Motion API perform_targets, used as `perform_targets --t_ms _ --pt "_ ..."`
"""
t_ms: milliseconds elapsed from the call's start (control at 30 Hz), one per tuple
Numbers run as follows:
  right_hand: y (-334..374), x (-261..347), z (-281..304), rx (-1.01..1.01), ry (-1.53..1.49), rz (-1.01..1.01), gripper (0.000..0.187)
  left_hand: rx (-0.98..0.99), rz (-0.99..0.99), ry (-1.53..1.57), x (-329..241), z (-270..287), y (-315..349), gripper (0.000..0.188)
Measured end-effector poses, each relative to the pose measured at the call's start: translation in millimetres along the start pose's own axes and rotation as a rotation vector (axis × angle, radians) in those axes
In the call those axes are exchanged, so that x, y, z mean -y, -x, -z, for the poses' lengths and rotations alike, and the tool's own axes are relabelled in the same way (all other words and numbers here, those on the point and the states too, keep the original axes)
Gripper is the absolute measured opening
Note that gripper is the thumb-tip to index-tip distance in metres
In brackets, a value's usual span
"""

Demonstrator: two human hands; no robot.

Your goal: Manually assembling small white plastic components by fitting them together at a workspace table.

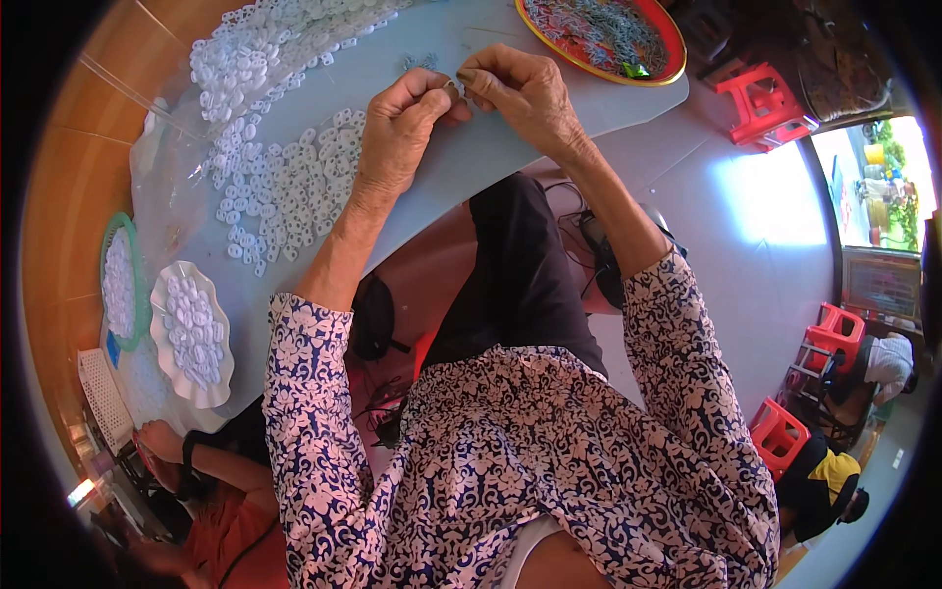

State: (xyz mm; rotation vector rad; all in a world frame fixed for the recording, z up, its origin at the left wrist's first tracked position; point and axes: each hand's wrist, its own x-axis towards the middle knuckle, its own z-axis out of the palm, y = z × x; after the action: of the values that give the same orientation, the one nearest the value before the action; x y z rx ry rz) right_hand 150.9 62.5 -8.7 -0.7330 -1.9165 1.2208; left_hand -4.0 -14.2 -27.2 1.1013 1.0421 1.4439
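Over the pale table (pixel 442 182), my left hand (pixel 407 123) and my right hand (pixel 520 93) meet with fingertips nearly touching. Each is closed in a pinch between thumb and fingers; what they hold is too small and covered to make out. Just beyond my left hand lie a few small grey metal pieces (pixel 419 62). To its left spread many small white plastic pieces with holes (pixel 294 187), with a larger heap of white pieces (pixel 235 69) behind. Beyond my right hand stands a round red tray (pixel 675 49) with a yellow rim, full of thin grey metal pieces (pixel 599 34).
A white scalloped dish (pixel 225 339) and a green basket (pixel 142 270), both holding white pieces, stand at the left. Clear plastic sheeting (pixel 162 191) lies along that side. A person in orange (pixel 240 535) sits lower left. Red stools (pixel 765 103) stand right; two people sit farther off.
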Motion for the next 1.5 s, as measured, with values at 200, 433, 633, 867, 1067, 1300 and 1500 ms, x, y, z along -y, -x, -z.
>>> perform_targets --t_ms 200,433,633,867,1067,1300,1500 --pt "0.7 2.7 -3.0 -0.016 0.030 -0.035 0.020 -0.071 -0.031 0.023 0.3 -8.8 -0.3 0.014" --pt "-1.2 5.3 -7.8 -0.106 0.010 -0.031 0.019 -0.103 -0.157 -0.051 -4.4 -13.5 -3.1 0.014" --pt "-0.9 -3.2 -4.2 -0.046 -0.078 -0.058 0.021 -0.025 -0.083 0.000 5.7 -3.8 -3.5 0.018" --pt "0.3 -4.4 -5.8 -0.057 -0.065 0.002 0.018 -0.028 -0.066 -0.005 5.0 -1.2 -3.5 0.018" --pt "1.0 -1.2 -6.1 -0.067 -0.104 -0.039 0.015 -0.069 -0.021 0.011 -3.4 -10.6 -1.6 0.018" --pt "2.5 -2.1 -6.0 -0.064 -0.133 -0.072 0.014 -0.094 0.005 0.095 -1.6 -12.4 -1.5 0.019" --pt "2.2 9.2 -6.3 -0.027 -0.174 -0.087 0.012 -0.061 0.022 0.014 -5.7 -7.4 -3.3 0.024"
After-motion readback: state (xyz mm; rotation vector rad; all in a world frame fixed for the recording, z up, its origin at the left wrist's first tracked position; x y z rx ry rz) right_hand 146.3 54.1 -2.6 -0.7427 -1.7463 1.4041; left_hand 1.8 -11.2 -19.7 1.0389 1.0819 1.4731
